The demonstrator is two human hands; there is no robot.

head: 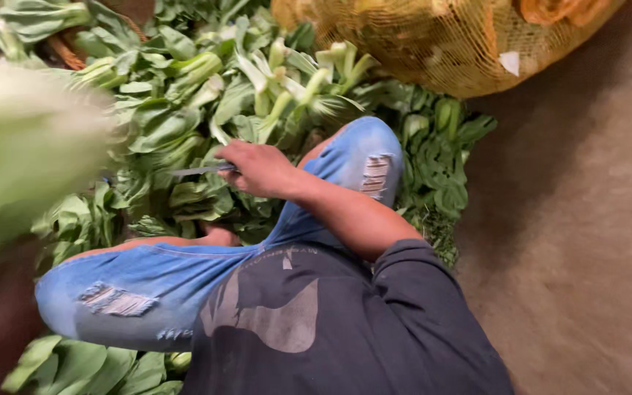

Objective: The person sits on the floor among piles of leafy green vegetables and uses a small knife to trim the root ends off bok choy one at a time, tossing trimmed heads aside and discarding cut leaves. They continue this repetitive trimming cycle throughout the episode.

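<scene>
One yellow mesh sack point(448, 44) bulges beside leafy greens point(184, 110); right hand point(261, 170) grips knife point(195, 170).

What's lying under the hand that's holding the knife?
Under the right hand gripping the knife lies a heap of leafy greens with pale stalks. Whatever is beneath that heap is covered, so it cannot be seen.

The right hand point(257, 168) is out in front of the body, back of the hand up, fingers curled shut around a knife handle. Its forearm runs bare from a dark sleeve pushed up near the elbow and crosses above the right knee. The left hand cannot be made out in the blur at left.
</scene>
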